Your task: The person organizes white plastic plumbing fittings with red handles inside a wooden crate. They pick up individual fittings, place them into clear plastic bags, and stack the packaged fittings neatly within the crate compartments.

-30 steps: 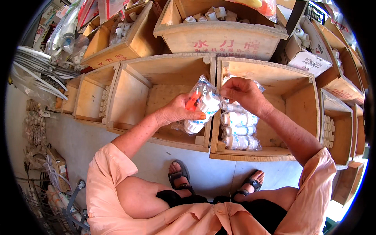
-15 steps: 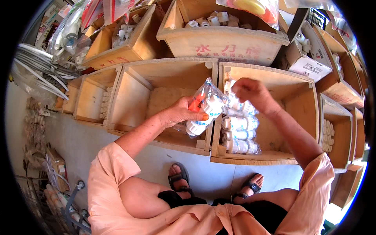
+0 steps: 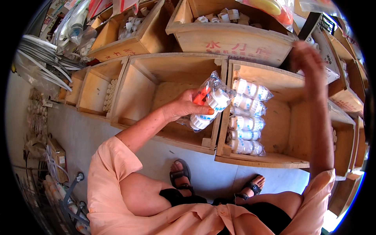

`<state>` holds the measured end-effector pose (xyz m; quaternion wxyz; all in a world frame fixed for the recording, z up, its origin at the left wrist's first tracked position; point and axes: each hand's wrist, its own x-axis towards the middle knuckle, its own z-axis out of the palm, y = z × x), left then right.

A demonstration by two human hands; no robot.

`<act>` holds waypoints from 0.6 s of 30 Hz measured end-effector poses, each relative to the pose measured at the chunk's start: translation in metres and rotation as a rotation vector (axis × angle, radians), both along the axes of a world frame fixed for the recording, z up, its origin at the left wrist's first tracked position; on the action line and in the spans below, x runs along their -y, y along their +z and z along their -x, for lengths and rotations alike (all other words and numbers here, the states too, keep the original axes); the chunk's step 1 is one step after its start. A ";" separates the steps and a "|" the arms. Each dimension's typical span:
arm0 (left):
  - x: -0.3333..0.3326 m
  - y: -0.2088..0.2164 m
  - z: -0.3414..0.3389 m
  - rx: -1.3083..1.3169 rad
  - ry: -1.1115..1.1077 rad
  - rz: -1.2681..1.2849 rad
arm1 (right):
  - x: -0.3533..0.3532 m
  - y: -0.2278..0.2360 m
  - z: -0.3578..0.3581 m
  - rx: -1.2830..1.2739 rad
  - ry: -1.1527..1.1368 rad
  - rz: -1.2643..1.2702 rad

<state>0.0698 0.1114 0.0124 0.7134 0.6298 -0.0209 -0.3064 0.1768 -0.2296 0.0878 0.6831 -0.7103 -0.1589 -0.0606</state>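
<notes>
My left hand point(image 3: 183, 106) grips a clear plastic bag with white pipe fittings point(image 3: 217, 102) inside, an orange-red patch showing on it. This bag hangs over the right wall of the middle wooden box point(image 3: 137, 64). In the wooden box to its right point(image 3: 288, 156), several white bagged fittings point(image 3: 246, 123) lie stacked in a row along the left wall. My right hand point(image 3: 310, 62) is raised at the upper right, in front of a white carton point(image 3: 331, 58). Motion smears its fingers, so I cannot make out whether it holds anything.
Behind the front row stand more wooden boxes, one with loose white fittings point(image 3: 229, 15). A smaller box at the left holds stacked white pieces point(image 3: 110, 96). Coiled grey-white pipes point(image 3: 43, 58) lie at the far left. My sandalled feet are on the grey floor point(image 3: 211, 172).
My right hand has moved from above the bagged fittings up and right toward the carton. The left hand keeps its hold on the bag. The view has shifted slightly.
</notes>
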 end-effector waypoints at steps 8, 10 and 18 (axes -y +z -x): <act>0.012 0.002 0.001 0.087 -0.024 -0.100 | -0.094 -0.058 0.057 -0.297 0.457 0.293; 0.013 0.003 0.001 0.089 -0.030 -0.100 | -0.098 -0.065 0.058 -0.382 0.449 0.221; 0.009 -0.003 0.001 0.068 -0.072 -0.161 | -0.100 -0.083 0.061 -0.276 0.356 0.161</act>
